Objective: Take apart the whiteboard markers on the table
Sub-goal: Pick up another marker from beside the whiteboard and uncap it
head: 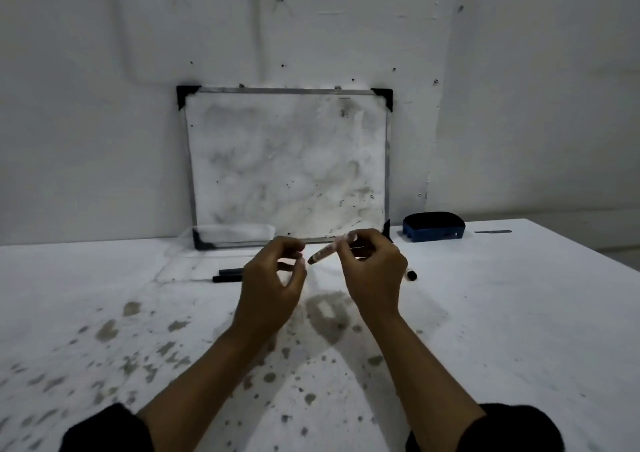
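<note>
Two hands met over the stained white worktop (502,313), one marker part between them.

We saw the right hand (372,271) pinching a pale, mottled marker barrel (323,253) in its fingertips, tilted with its dark end down toward the left hand (273,278), whose grip was loosely curled and grasped nothing we could make out; whether its fingertips touched the barrel's end, we could not tell. Two slim black marker pieces (228,275) lay just beyond the left hand, and another small black-tipped piece (411,275) lay beside the right wrist. We judged the chief risk to be ink: a bare tip or wet core could smear the fingers or add to the blotches on the worktop. A sudden release under pulling could also send a piece rolling toward the smudged whiteboard (287,164) or the blue eraser (433,227).
</note>
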